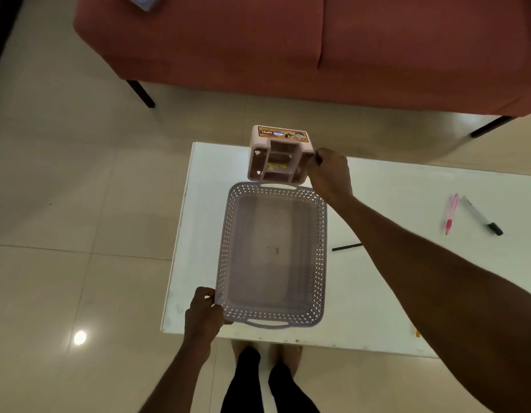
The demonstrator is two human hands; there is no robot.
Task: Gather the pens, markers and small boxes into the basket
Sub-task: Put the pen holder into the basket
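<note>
A grey perforated basket [319, 251] stands on the white table [392, 293], with nothing in it. My left hand [203, 315] grips its near left corner. My right hand [328, 171] holds the right side of a pink compartmented box [277, 158], which sits just beyond the basket's far rim with its open side facing me. A pink pen [451, 213] and a white marker with a dark cap [481, 215] lie side by side on the table at the right. A thin black stick-like pen [346, 247] lies right of the basket, partly hidden under my right forearm.
A red sofa [288, 40] on black legs stands beyond the table. Tiled floor surrounds the table on the left. My feet are under the table's near edge.
</note>
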